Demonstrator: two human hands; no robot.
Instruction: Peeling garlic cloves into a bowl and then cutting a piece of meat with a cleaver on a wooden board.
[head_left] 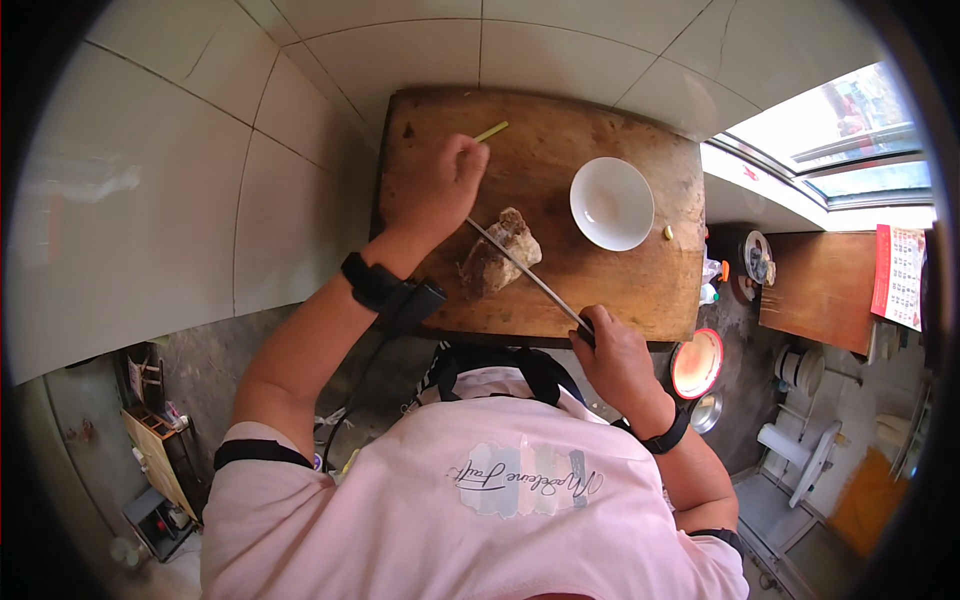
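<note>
Between my two hands, on the wooden cutting board, lies the brown chunk of meat, with the knife laid across it. The blade's long axis runs diagonally, from my right hand up toward my left hand. My right hand is closed on the handle at the board's near edge. My left hand, the nearer to the meat, pinches a thin green stalk just beyond it. An empty white bowl sits beyond my right hand.

Home kitchen, tiled wall, wooden chopping board, white bowl
</note>
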